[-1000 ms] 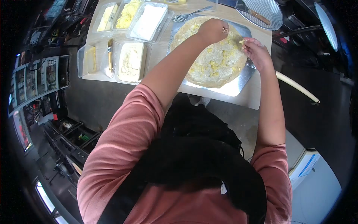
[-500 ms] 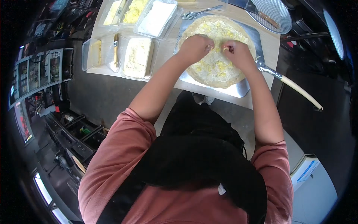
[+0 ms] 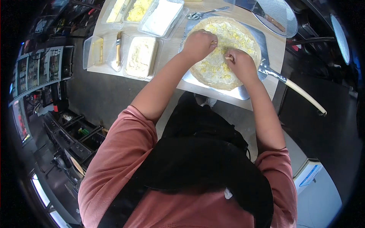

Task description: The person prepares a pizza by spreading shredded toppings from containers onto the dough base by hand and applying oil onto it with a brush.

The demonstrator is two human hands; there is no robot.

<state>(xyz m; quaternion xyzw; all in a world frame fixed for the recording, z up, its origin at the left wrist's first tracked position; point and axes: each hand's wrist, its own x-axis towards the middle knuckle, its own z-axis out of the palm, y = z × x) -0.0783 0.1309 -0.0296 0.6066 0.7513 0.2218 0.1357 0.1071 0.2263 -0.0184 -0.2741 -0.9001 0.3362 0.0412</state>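
A round flat dough base [image 3: 216, 78], like a pizza, lies on a metal pizza peel [image 3: 261, 36]. Pale shreds and scattered yellow bits cover its surface. Over its left half my left hand [image 3: 199, 43] is closed, a bit of pale yellow topping showing by the fingertips. My right hand [image 3: 242, 65] hovers above the right-centre, fingers pinched around a small pale yellow piece of topping. What more lies inside either hand is hidden. The peel's cream handle [image 3: 306, 93] points toward the lower right.
Left on the table are a tub of creamy spread [image 3: 140, 57], a brush [image 3: 118, 49], a clear container [image 3: 91, 53], a container of white powder or shreds [image 3: 161, 17] and one of yellow shreds [image 3: 140, 10]. A spoon [image 3: 207, 12] and a mesh pizza screen [image 3: 287, 15] lie behind.
My right hand has moved slightly down, and my left hand slightly up and left, so they are farther apart. Both stay closed over the base, and more yellow bits show between them.
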